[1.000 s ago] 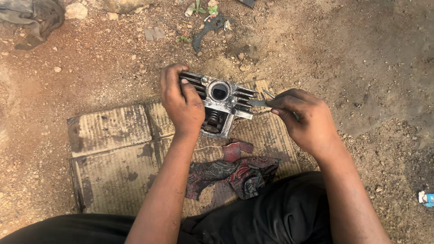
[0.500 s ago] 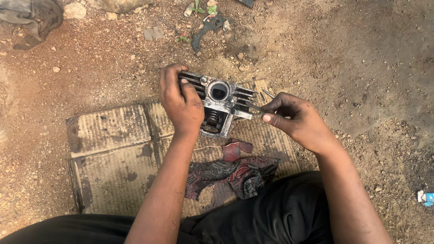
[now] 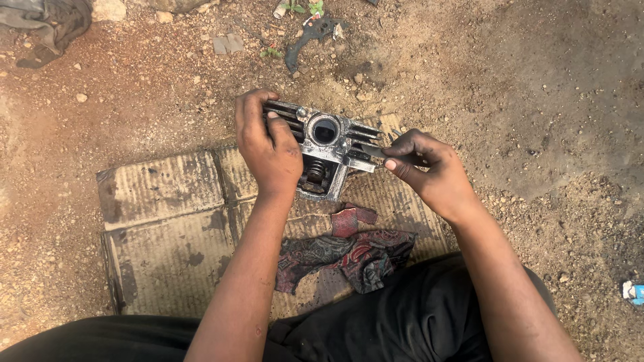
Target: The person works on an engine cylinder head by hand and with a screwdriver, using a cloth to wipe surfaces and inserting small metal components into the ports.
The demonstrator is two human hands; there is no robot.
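**Desk:** Hands first. What has changed since a second ago?

**Field:** The right hand (image 3: 429, 171) has drawn in toward the finned metal engine part (image 3: 329, 151). A second ago it sat further out to the right; now its pinched thumb and forefinger are at the part's right edge, closed on a thin metal tool (image 3: 373, 151) whose tip lies against the fins. The left hand (image 3: 268, 144) has stayed where it was, fingers curled over the top left of the part and thumb pressed on its face, gripping it firmly. The part itself has not shifted.

**Desk:** Where does the part sit?

**Field:** Held up over the far edge of a flattened sheet of corrugated cardboard (image 3: 161, 228), which lies on reddish, gritty dirt ground (image 3: 537, 100).

**Desk:** Any packaging or labels?

**Field:** A small blue and white wrapper (image 3: 632, 292) lies at the right edge of the frame, well away from the hands. Its print is too small to make out.

**Desk:** Materials and shapes?

**Field:** The part is dull silver cast metal with dark parallel cooling fins, a round bore in its face and a coiled spring below. A red and dark patterned rag (image 3: 349, 255) lies crumpled on the stained cardboard, near the person's black trousers (image 3: 416, 322). A dark flat bracket-shaped piece (image 3: 305, 40) lies on the dirt beyond, and grey cloth (image 3: 47, 23) is bunched at the top left.
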